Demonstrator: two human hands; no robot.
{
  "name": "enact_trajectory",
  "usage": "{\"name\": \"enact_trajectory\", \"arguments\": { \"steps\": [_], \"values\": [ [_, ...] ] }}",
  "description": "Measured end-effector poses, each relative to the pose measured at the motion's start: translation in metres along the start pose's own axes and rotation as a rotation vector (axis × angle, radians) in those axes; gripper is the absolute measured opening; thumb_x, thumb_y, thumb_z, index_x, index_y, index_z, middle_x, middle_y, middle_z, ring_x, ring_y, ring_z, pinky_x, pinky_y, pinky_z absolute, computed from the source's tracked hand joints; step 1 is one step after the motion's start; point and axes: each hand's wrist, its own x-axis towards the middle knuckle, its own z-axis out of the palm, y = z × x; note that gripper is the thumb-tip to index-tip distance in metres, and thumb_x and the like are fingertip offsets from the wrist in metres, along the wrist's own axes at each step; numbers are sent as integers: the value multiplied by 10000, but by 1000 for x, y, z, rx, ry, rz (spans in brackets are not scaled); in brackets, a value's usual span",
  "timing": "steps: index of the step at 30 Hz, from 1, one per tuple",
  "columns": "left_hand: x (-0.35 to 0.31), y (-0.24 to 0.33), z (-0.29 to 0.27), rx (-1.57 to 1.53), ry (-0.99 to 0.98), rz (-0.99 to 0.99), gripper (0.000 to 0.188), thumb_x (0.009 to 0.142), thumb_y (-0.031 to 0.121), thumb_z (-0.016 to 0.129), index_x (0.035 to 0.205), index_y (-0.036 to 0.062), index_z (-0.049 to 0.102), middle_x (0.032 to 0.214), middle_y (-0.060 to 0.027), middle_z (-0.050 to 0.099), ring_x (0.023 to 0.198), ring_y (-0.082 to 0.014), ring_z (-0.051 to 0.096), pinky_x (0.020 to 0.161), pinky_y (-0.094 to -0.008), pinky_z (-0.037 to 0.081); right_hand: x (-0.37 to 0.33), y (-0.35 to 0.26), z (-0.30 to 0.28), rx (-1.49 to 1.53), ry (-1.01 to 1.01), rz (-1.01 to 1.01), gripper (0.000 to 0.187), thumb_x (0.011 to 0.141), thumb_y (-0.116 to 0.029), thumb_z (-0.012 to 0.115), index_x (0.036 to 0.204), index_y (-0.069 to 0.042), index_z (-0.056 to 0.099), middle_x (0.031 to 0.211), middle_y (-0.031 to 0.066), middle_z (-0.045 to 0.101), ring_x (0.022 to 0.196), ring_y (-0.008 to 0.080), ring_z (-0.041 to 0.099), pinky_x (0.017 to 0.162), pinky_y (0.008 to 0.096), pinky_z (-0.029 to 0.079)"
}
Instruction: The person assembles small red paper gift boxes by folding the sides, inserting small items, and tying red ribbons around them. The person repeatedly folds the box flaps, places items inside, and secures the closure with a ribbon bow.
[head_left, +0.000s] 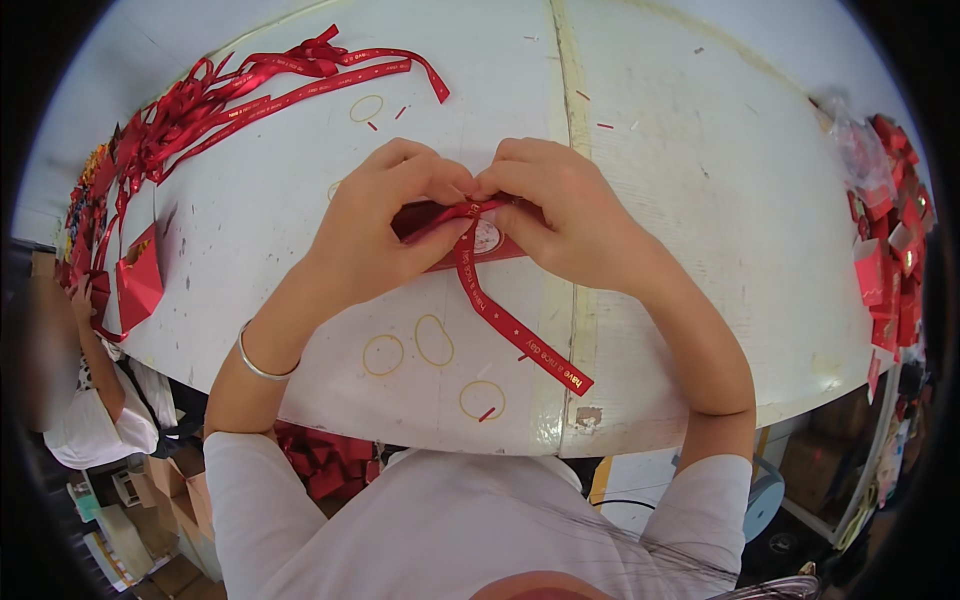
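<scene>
Both my hands meet over a small red box in the middle of the white table. A red ribbon with gold printing runs over the box's top, and its long tail trails toward me and to the right. My left hand pinches the ribbon from the left, thumb and fingers closed on it. From the right, my right hand pinches the ribbon close to the left fingertips. A round pale label shows on the box below the ribbon. My fingers hide most of the box and the ribbon's crossing.
Loose red ribbons lie heaped at the far left, with a red box nearer. Several rubber bands and ribbon scraps are scattered about. Red boxes pile up at right. Another person's arm reaches in at left.
</scene>
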Motion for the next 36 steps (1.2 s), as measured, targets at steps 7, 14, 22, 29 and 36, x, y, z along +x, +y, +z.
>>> {"name": "enact_trajectory", "arguments": {
  "steps": [7,14,22,29,36],
  "values": [
    [-4,-16,25,352,309,391,253,574,-41,666,787,59,574,628,-31,483,548,-181,457,439,-286,371,-3,-8,1,107,20,140,67,767,-27,579,829,-1,587,739,88,536,675,226,505,603,327,417],
    [-7,-30,24,355,342,530,256,563,-25,681,752,72,540,627,-28,478,559,-202,484,440,-281,379,0,-19,-14,468,-86,398,167,750,-59,658,883,-13,568,718,36,490,637,140,453,564,269,399],
    [-2,-22,25,401,381,510,243,583,32,694,724,88,505,756,-39,593,764,-257,577,590,-325,477,-11,-10,16,-212,211,-119,146,687,-82,673,782,-64,564,705,40,504,647,209,494,590,323,409],
    [-3,-27,20,350,248,554,214,661,51,673,689,93,465,865,-69,644,753,-238,572,616,-341,480,-14,0,28,-360,375,-268,181,626,-40,660,782,-60,569,727,27,531,624,183,476,536,298,400],
    [1,-28,25,201,284,549,180,631,-42,631,703,46,491,802,-76,630,583,-185,514,465,-258,421,-12,6,35,-432,466,-265,215,582,-52,665,780,-57,581,710,18,524,589,172,461,495,282,385]
  ]
}}
